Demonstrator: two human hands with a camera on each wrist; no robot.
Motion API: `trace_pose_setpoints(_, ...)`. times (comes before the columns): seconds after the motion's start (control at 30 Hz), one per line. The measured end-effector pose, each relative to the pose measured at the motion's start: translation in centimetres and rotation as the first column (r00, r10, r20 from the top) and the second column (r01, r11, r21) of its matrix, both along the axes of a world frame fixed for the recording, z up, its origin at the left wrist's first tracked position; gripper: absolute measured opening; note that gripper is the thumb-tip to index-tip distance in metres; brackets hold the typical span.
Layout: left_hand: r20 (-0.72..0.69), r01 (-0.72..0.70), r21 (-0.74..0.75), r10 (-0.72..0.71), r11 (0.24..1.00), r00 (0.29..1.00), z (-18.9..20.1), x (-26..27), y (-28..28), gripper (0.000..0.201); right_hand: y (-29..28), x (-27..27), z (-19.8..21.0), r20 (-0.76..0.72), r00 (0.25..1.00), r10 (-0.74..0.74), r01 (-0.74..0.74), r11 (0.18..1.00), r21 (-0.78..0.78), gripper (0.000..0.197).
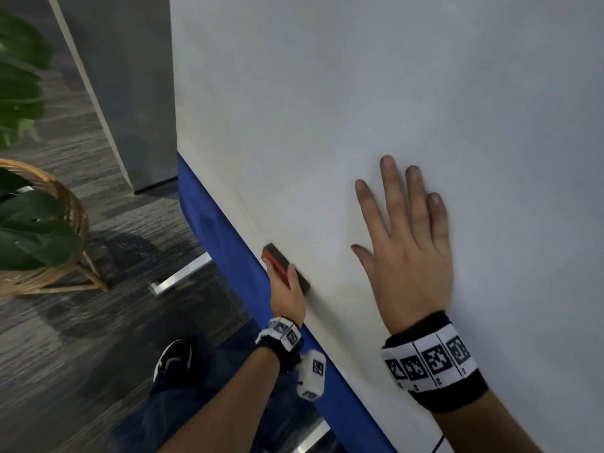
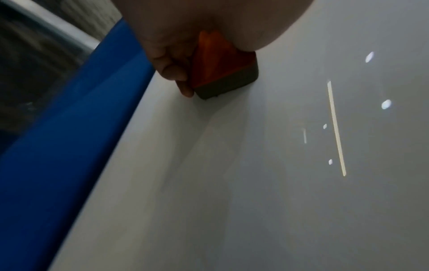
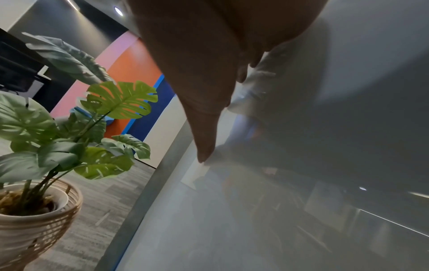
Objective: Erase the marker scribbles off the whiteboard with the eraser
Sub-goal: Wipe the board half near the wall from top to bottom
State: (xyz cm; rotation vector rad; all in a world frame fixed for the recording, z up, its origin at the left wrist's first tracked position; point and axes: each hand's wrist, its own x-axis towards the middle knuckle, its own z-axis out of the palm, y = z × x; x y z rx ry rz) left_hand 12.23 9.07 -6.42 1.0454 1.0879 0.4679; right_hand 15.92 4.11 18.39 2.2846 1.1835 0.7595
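The left hand (image 1: 287,294) gripped the eraser (image 1: 285,267), with the thumb curled over its upper side and the fingers (image 2: 183,86) wrapped along the opposite side, as the left wrist view confirmed. The eraser had a red body and a dark felt pad (image 2: 228,86); the pad lay pressed flat against the whiteboard (image 1: 359,93) close to the board's left border, just beside the blue edge strip (image 1: 225,237). The right hand (image 1: 410,250) was open, its fingers straight and spread, and its palm lay flat against the whiteboard to the right of the eraser and well apart from it. In the right wrist view the extended fingers (image 3: 204,128) touched the glossy surface, which carried dim reflections of the room. No marker scribbles could be made out on the visible board area; only a faint thin line (image 1: 248,210) ran along the surface above the eraser, and faint smears showed below the pad in the left wrist view. Both wrists wore black bands with printed square marker tags (image 1: 431,358). A potted plant (image 3: 69,128) with broad split leaves stood in a woven basket (image 1: 65,217) on the grey carpet floor (image 1: 81,371) to the left of the board. A dark shoe (image 1: 175,354) was visible on the floor below the left forearm.
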Motion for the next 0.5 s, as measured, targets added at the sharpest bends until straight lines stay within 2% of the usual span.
trace_pose_setpoints(0.1, 0.048, -0.076, 0.143, 0.070, 0.987, 0.996, 1.9, 1.6, 7.2, 0.067, -0.4, 0.0, -0.3, 0.009, 1.000, -0.004, 0.004, 0.999, 0.032, 0.102)
trace_pose_setpoints(0.27, 0.148, -0.175, 0.339, 0.131, 0.924, 0.980, 7.4, 3.5, 16.6, 0.065, -0.2, -0.2, -0.5, -0.020, 0.999, 0.050, -0.048, 0.994, 0.100, 0.088)
trace_pose_setpoints(0.33, 0.153, -0.195, 0.317, 0.153, 0.928, 0.976, 6.9, 4.0, 17.8, 0.065, -0.4, -0.7, -0.1, -0.054, 0.994, 0.096, -0.085, 0.981, 0.174, 0.080)
trace_pose_setpoints(0.4, 0.093, -0.173, 0.226, 0.156, 0.959, 0.983, 4.7, 3.6, 17.2, 0.065, -0.8, -1.4, 1.7, -0.060, 0.991, 0.123, -0.098, 0.942, 0.321, 0.076)
trace_pose_setpoints(0.5, -0.043, -0.071, 0.027, 0.072, 0.997, 0.996, 1.3, 2.1, 13.6, 0.064, -2.3, -1.3, 5.7, -0.017, 1.000, 0.017, -0.006, 0.874, 0.486, 0.085)
